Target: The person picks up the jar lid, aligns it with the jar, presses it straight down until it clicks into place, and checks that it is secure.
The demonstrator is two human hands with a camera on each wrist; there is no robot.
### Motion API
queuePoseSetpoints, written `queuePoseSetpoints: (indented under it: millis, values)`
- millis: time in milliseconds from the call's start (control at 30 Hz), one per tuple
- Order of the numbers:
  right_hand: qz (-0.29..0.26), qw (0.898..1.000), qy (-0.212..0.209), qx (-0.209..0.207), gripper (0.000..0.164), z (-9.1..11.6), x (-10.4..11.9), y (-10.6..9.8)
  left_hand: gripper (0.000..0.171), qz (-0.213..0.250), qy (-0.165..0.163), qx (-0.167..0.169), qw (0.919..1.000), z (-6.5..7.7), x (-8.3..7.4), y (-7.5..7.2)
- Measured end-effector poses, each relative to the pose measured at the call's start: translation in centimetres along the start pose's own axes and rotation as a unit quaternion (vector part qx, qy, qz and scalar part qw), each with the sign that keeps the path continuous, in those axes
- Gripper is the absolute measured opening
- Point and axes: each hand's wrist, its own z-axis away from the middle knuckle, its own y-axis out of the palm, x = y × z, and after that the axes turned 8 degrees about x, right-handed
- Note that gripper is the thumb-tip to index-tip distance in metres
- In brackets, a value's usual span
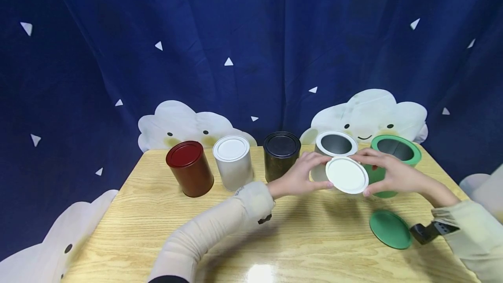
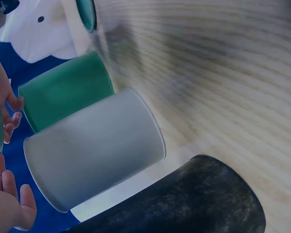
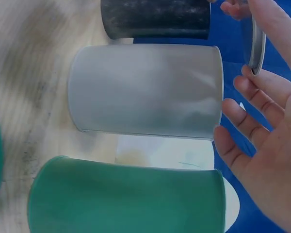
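A round white lid [image 1: 347, 175] is held up, tilted, between both hands in the head view. My left hand [image 1: 300, 176] grips its left edge with thumb and fingers apart. On the opposite edge, my right hand [image 1: 387, 171] pinches it between thumb and fingers. Just behind the lid stands an uncovered white can [image 1: 319, 171], its grey inside showing. In the right wrist view the lid [image 3: 257, 48] appears edge-on above the white can's rim [image 3: 219, 92]. An uncovered green can [image 1: 415, 155] stands behind my right hand, partly hidden by it.
A green lid [image 1: 390, 229] lies on the wooden table [image 1: 314, 248] near the right wrist. Lidded dark red [image 1: 192, 174], white [image 1: 234, 169] and black [image 1: 280, 163] cans line the back left. Behind them hangs a blue curtain [image 1: 220, 21] with clouds.
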Motion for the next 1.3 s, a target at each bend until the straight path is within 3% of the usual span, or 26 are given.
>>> queuePoseSetpoints:
  millis: [400, 700, 1067, 1300]
  values:
    - [0.026, 0.999, 0.021, 0.007, 0.079, -1.1, -0.4, -1.4, 0.062, -0.037, -0.019, 0.014, 0.9990, -1.3, 0.0, -1.4]
    - [0.015, 0.999, 0.038, 0.015, 0.074, -1.9, -0.9, -2.3, 0.062, -0.044, -0.027, 0.023, 0.9984, -2.4, 0.3, -2.5]
    - [0.015, 0.998, 0.056, 0.027, 0.073, -2.9, -1.2, -3.5, 0.064, -0.013, -0.043, 0.027, 0.9986, -3.5, 0.8, -3.4]
    - [0.009, 0.998, 0.058, 0.016, 0.073, -3.5, -1.6, -4.2, 0.070, 0.003, -0.057, 0.002, 0.9984, -4.6, 1.1, -3.8]
